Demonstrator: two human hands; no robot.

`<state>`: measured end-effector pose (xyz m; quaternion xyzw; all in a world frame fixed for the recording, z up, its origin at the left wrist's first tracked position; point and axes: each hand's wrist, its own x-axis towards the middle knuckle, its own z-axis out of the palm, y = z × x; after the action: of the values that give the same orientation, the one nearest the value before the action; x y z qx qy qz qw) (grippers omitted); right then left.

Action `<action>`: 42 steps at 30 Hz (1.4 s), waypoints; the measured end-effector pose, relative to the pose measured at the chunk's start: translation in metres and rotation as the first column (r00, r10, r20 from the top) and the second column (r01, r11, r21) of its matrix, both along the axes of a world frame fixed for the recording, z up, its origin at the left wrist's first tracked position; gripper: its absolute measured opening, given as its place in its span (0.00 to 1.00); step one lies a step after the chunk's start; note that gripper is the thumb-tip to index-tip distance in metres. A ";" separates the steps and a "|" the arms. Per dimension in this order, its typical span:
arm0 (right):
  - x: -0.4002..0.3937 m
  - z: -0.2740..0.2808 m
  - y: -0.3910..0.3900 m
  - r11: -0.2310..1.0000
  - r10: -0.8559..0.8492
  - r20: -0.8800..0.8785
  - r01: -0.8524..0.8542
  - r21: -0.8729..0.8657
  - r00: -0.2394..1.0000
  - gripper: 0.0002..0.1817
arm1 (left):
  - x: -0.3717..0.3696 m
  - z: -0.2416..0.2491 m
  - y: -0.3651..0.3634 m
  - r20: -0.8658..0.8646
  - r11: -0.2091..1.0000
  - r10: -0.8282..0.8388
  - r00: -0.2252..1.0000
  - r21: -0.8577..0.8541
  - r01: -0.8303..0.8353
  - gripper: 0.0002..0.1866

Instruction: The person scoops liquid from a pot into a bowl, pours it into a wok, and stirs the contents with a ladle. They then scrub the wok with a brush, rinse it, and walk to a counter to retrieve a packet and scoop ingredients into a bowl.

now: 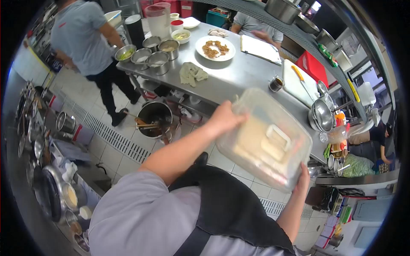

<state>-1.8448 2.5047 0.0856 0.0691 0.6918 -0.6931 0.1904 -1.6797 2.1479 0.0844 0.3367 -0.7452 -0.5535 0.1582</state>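
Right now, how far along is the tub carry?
Done: the clear plastic tub is lifted, off any surface, with pale blocks inside. In hand: left hand grips its upper edge, right hand supports its lower corner; the tub is tilted. Left: it is not yet set down; the steel table beyond has bare space near a crumpled cloth.
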 end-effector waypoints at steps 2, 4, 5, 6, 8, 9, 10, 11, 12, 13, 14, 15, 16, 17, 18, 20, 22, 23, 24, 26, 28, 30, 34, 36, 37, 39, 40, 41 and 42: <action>0.012 0.004 0.039 0.998 0.017 -0.002 -0.017 0.059 1.000 0.19 | 0.016 -0.009 0.040 -0.018 0.999 0.005 1.000 0.035 -0.004 0.28; 0.021 0.000 0.069 0.993 0.044 -0.001 -0.044 0.106 0.999 0.20 | 0.024 -0.018 0.070 -0.011 0.999 0.032 0.999 0.045 -0.031 0.27; 0.025 -0.001 0.081 0.987 0.024 0.026 -0.028 0.157 0.999 0.21 | 0.025 -0.030 0.083 -0.019 0.988 0.026 0.999 0.153 -0.023 0.28; 0.028 -0.002 0.094 0.977 0.005 0.046 -0.015 0.211 0.999 0.22 | 0.026 -0.040 0.094 -0.034 0.966 0.024 0.999 0.260 -0.014 0.28; 0.026 -0.022 0.120 0.970 0.030 0.066 -0.045 0.238 0.997 0.24 | 0.029 -0.057 0.109 0.017 0.965 0.035 0.999 0.259 -0.038 0.29; 0.021 -0.035 0.130 0.965 0.023 0.091 -0.046 0.257 0.996 0.26 | 0.031 -0.063 0.113 0.074 0.968 0.015 0.997 0.250 -0.033 0.29; 0.019 -0.043 0.133 0.960 0.055 0.081 -0.075 0.271 0.995 0.26 | 0.036 -0.065 0.114 0.102 0.974 0.007 0.995 0.226 -0.030 0.32; 0.020 -0.050 0.133 0.970 0.043 0.156 -0.078 0.228 0.987 0.27 | 0.040 -0.068 0.114 0.092 0.969 0.035 0.995 0.242 -0.057 0.32; 0.021 -0.056 0.131 0.980 0.032 0.229 -0.076 0.186 0.973 0.29 | 0.043 -0.074 0.111 0.095 0.959 0.021 0.995 0.278 -0.047 0.33; 0.020 -0.066 0.127 0.973 0.058 0.216 -0.104 0.204 0.975 0.29 | 0.046 -0.081 0.107 0.095 0.948 0.008 0.995 0.317 -0.038 0.33; 0.020 -0.073 0.121 0.974 0.101 0.263 -0.150 0.170 0.959 0.30 | 0.047 -0.096 0.101 0.081 0.939 0.039 0.996 0.338 -0.064 0.33; 0.020 -0.076 0.115 0.971 0.143 0.309 -0.193 0.139 0.940 0.31 | 0.045 -0.115 0.092 0.122 0.948 0.006 0.993 0.316 -0.045 0.32; 0.031 -0.071 0.097 0.961 0.157 0.346 -0.224 0.164 0.925 0.32 | 0.045 -0.129 0.083 0.160 0.954 -0.027 0.987 0.299 -0.023 0.31; 0.041 -0.067 0.078 0.948 0.169 0.382 -0.256 0.191 0.909 0.34 | 0.047 -0.136 0.074 0.141 0.943 0.004 0.990 0.328 -0.051 0.31; 0.041 -0.072 0.065 0.924 0.207 0.425 -0.319 0.210 0.881 0.35 | 0.050 -0.144 0.061 0.180 0.957 -0.037 0.983 0.290 -0.017 0.30; 0.056 -0.078 0.032 0.902 0.209 0.434 -0.344 0.262 0.876 0.35 | 0.046 -0.168 0.035 0.285 0.973 -0.131 0.950 0.222 0.068 0.27; 0.065 -0.090 -0.003 0.886 0.202 0.446 -0.357 0.297 0.872 0.34 | 0.039 -0.183 0.011 0.308 0.974 -0.083 0.948 0.225 0.013 0.28; 0.070 -0.096 -0.018 0.861 0.254 0.463 -0.416 0.292 0.849 0.34 | 0.038 -0.188 0.000 0.353 0.978 -0.056 0.934 0.206 -0.020 0.29; 0.075 -0.102 -0.029 0.836 0.295 0.482 -0.467 0.287 0.825 0.34 | 0.030 -0.202 -0.014 0.374 0.974 -0.092 0.923 0.228 0.004 0.27; 0.079 -0.113 -0.043 0.797 0.365 0.520 -0.548 0.255 0.772 0.35 | 0.037 -0.192 -0.035 0.388 0.961 -0.046 0.920 0.267 -0.064 0.23; 0.072 -0.137 -0.060 0.881 0.295 0.545 -0.444 0.162 0.785 0.35 | 0.041 -0.175 -0.059 0.430 0.957 0.034 0.902 0.248 -0.154 0.21; 0.077 -0.143 -0.082 0.908 0.239 0.584 -0.392 0.149 0.776 0.36 | 0.027 -0.188 -0.084 0.424 0.973 -0.002 0.906 0.210 -0.096 0.21; 0.079 -0.177 -0.093 0.957 0.164 0.672 -0.281 0.069 0.722 0.36 | 0.002 -0.189 -0.132 0.488 0.981 -0.150 0.860 0.183 0.067 0.24; 0.104 -0.192 -0.116 0.992 0.031 0.728 -0.108 0.059 0.685 0.34 | -0.024 -0.225 -0.157 0.474 0.982 -0.173 0.863 0.014 0.189 0.25; 0.112 -0.195 -0.124 0.995 0.011 0.738 -0.078 0.057 0.675 0.34 | -0.027 -0.242 -0.162 0.433 0.960 -0.158 0.887 -0.144 0.242 0.26; 0.125 -0.200 -0.140 0.996 0.061 0.728 -0.093 0.004 0.682 0.32 | -0.024 -0.240 -0.171 0.407 0.947 -0.204 0.890 -0.147 0.284 0.30; 0.132 -0.197 -0.151 0.997 0.036 0.710 -0.075 0.024 0.703 0.29 | -0.026 -0.243 -0.173 0.330 0.921 -0.149 0.932 -0.297 0.252 0.29; 0.133 -0.204 -0.155 0.998 0.022 0.716 -0.056 0.024 0.698 0.29 | -0.030 -0.247 -0.177 0.237 0.876 -0.105 0.966 -0.438 0.202 0.29; 0.134 -0.211 -0.156 0.998 0.037 0.711 -0.060 0.008 0.702 0.30 | -0.036 -0.249 -0.180 0.245 0.874 -0.121 0.962 -0.433 0.220 0.29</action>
<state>-1.7110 2.3483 -0.1252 0.3155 0.5772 -0.5970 0.4593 -1.7161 1.9682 -0.1646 0.2791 -0.8936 -0.3359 0.1035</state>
